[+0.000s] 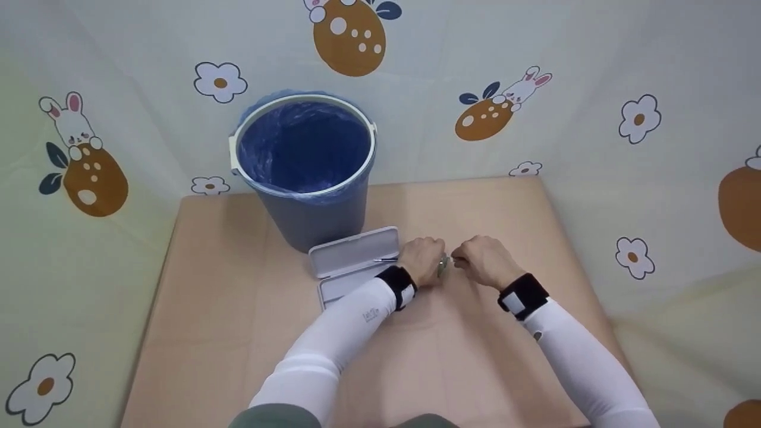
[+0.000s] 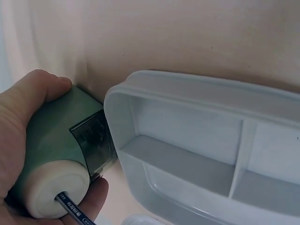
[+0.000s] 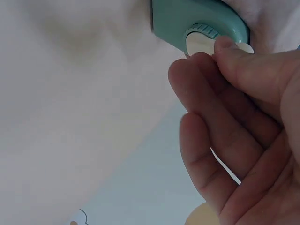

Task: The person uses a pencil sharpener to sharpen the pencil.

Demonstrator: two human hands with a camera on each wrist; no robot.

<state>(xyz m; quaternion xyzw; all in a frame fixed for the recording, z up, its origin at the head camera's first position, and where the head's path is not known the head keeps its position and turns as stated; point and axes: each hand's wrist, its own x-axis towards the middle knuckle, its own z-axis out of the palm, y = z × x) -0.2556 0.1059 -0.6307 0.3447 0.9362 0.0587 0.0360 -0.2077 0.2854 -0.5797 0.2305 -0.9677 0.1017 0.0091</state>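
Observation:
My left hand (image 1: 422, 261) grips a green pencil sharpener (image 2: 61, 126) with a dark see-through shavings drawer. A dark pencil (image 2: 72, 211) sticks out of the sharpener's round cream front; its tip is hidden inside. Thumb and fingertips of my right hand (image 1: 487, 261) pinch the cream crank (image 3: 199, 44) on the sharpener's other end. Left of the left hand lies an open pale grey pencil case (image 1: 355, 252), partly covered by my left forearm. In the left wrist view, the case's divided compartments stand right beside the sharpener.
A grey bin (image 1: 321, 223) lined with a blue bag (image 1: 261, 148) stands behind the pencil case. Everything rests on a tan-covered table (image 1: 214, 333). Curtains (image 1: 428, 47) printed with rabbits and flowers hang around the back and sides.

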